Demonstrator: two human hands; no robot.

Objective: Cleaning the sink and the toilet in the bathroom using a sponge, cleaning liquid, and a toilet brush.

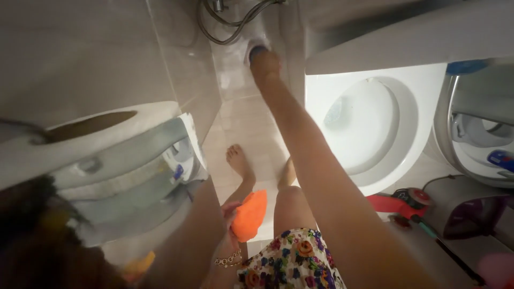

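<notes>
Left hand (229, 214) fingers closed around an orange cloth (249, 215) (crumpled, bright). Right hand (264, 64) reaches to a white spray head (256, 44) by the wall; finger opening cannot be told.

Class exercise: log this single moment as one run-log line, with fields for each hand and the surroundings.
left hand: holds orange cloth | right hand: reaching to hand sprayer at wall | nearby: open toilet bowl, paper roll

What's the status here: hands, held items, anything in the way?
Left hand grips orange cloth. Right hand reaches to spray head by hose. Open toilet beside right arm; path unobstructed.
</notes>
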